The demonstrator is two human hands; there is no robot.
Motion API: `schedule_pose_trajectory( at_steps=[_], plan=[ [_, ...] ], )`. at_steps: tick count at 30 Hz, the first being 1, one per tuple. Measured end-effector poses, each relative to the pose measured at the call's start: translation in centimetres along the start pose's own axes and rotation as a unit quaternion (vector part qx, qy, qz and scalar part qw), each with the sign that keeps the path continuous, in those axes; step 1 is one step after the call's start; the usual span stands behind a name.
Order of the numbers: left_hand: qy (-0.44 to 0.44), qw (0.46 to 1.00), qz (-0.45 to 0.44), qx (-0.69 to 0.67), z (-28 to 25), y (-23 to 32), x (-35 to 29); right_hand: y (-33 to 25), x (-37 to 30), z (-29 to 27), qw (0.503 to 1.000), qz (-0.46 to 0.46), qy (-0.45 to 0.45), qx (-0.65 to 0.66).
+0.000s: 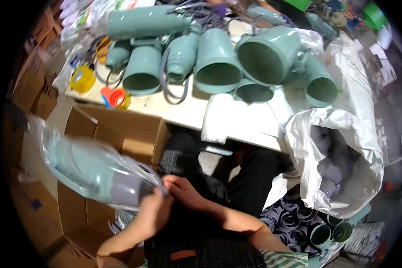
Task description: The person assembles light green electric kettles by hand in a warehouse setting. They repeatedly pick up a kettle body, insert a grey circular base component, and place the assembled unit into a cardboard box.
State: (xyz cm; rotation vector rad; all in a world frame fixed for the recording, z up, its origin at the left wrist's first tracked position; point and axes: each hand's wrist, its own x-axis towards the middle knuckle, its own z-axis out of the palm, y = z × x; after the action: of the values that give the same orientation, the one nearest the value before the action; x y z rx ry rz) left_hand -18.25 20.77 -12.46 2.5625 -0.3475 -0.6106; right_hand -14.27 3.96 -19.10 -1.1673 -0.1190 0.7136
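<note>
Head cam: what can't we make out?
All in the head view:
Exact grip of left hand and right hand: fingers overlap, blurred.
Part of the cardboard box interior: bagged bottle covers it.
Lower contents of white sack: its wall hides them.
Bright green object: cut by top edge.

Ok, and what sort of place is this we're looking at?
Probably a packing or assembly workshop: similar pale green shells crowd the worktable, a bagged green bottle is held over an open cardboard box, and a white sack holds grey parts.
</note>
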Motion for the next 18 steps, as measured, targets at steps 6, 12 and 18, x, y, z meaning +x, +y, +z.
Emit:
schedule_pose_trajectory(
  at_steps=[6,12,18],
  plan=[
    [0.286,0.713,-0.09,-0.634,-2.6,-11.2,14.1,-2.7,-7.2,-9.9,0.911,-0.168,0.363,-0.096],
    [0.343,0.464,-0.169,-0.799,14.3,-30.6,25.7,-15.1,-5.2,-17.7,0.695,-0.365,0.545,-0.294],
    [0.268,0.612,-0.351,-0.657,15.3,-22.3,24.5,-20.9,0.4,-25.4,0.533,-0.411,0.639,-0.372]
  ],
)
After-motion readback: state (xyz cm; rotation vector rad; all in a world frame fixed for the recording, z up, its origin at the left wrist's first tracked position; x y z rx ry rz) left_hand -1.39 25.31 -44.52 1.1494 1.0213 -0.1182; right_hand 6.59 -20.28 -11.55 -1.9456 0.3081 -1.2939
